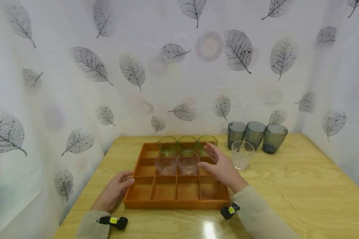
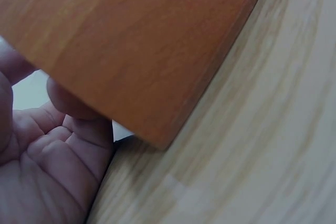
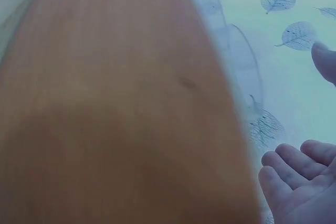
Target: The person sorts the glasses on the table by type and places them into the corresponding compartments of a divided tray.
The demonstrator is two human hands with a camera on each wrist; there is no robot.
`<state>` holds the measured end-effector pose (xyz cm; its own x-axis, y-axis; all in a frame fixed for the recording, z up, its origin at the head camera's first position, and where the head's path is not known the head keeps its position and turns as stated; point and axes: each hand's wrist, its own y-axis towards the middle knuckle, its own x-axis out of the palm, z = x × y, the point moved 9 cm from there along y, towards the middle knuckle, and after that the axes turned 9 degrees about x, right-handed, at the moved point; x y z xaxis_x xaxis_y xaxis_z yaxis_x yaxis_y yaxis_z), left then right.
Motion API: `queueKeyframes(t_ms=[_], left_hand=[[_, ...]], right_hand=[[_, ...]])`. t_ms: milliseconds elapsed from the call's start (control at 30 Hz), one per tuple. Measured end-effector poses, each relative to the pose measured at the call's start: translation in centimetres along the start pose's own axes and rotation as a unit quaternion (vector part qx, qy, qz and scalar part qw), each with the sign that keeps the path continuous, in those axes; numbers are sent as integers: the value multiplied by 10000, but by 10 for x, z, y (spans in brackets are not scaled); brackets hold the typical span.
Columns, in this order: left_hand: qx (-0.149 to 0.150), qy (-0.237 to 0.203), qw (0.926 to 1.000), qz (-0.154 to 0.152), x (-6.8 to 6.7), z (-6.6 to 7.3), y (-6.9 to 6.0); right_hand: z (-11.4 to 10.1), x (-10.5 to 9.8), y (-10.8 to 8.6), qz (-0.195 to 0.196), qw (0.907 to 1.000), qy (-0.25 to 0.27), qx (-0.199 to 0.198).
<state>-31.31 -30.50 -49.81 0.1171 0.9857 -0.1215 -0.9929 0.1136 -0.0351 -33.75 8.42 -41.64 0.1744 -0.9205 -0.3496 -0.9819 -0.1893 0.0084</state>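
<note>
No text, brand or number can be read. In the head view, a yellow label point(image 1: 113, 220) at lower left and a yellow sticker point(image 1: 231, 210) right of bottom centre mark black wrist cameras point(image 1: 121, 223); any print is too small.

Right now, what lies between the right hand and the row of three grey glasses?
One clear glass stands on the table between the right hand and the grey glasses; the head view shows it.
</note>
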Motion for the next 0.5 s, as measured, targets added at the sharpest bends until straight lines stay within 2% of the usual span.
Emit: queueKeyframes(t_ms=[167, 500], left_hand=[[-15, -72, 10000, 24, 1, 0, 0], [-46, 8, 10000, 30, 0, 0, 0]], right_hand=[[-5, -20, -5, 70, 9997, -107, -226], [3, -61, -9, 418, 9986, -291, -170]])
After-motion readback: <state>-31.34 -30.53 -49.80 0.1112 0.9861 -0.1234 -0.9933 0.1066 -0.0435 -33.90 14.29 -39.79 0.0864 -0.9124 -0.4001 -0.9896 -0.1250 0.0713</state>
